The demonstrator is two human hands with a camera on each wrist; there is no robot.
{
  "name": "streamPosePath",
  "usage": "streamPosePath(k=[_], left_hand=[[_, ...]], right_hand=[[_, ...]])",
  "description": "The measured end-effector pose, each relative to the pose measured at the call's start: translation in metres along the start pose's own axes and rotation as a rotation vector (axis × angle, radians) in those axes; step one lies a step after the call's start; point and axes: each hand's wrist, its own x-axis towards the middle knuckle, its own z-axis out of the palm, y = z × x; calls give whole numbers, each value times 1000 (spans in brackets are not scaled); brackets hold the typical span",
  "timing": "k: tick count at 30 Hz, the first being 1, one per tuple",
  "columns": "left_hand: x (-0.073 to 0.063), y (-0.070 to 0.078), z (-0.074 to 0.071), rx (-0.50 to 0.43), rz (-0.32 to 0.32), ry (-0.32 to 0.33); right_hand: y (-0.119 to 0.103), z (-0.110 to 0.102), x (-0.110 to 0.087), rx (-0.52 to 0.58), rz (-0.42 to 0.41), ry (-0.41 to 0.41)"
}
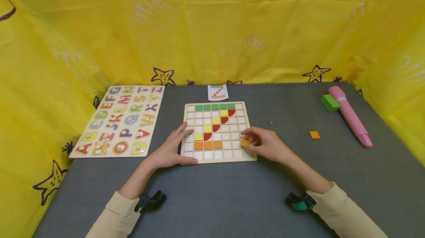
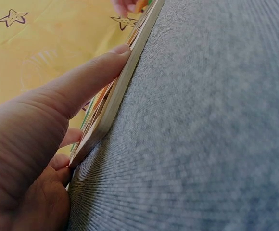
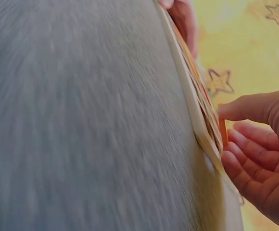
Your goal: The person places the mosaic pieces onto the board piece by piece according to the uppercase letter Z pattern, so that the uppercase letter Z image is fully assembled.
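Note:
A wooden grid board (image 1: 227, 155) lies on the table with square and rounded tiles in its cells. Green tiles line the top row, yellow squares and red quarter-rounds step diagonally, and three orange squares (image 1: 208, 145) sit lower down. My left hand (image 1: 169, 148) rests spread on the board's left side, thumb on the near corner and fingertips on the left edge. Between thumb and fingers, my right hand (image 1: 269, 142) pinches an orange square tile (image 3: 223, 126) above the board's right side. In the right wrist view the tile stands edge-on.
A small pattern card (image 1: 218, 92) lies behind the board. To the left is an alphabet puzzle board (image 1: 111, 120). On the right lie another orange tile (image 1: 314, 134), a green block (image 1: 330, 103) and a pink marker-shaped object (image 1: 351, 117). Yellow cloth (image 1: 199, 38) hangs behind the table.

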Motion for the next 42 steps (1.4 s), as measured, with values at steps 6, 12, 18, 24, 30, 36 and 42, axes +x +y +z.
streamPosePath(k=[6,12,18,24,30,36,42], left_hand=[[0,2,0,-6,-3,-3],[0,1,-1,-5,-3,-5],[1,2,-1,-2,-6,-8],[0,2,-1,-7,-1,-3],[1,2,0,-6,4,-1],[0,2,0,-8,-7,-5],[-1,2,0,-13,-9,-1]], right_hand=[[-13,15,11,-9,-35,-28],[-20,25,22,-39,-80,-41],[-21,30,25,-12,-96,-44],[-20,32,24,46,-79,-23],[-13,24,17,106,-79,41],[2,7,3,63,-41,98],[18,-15,-14,2,22,145]])
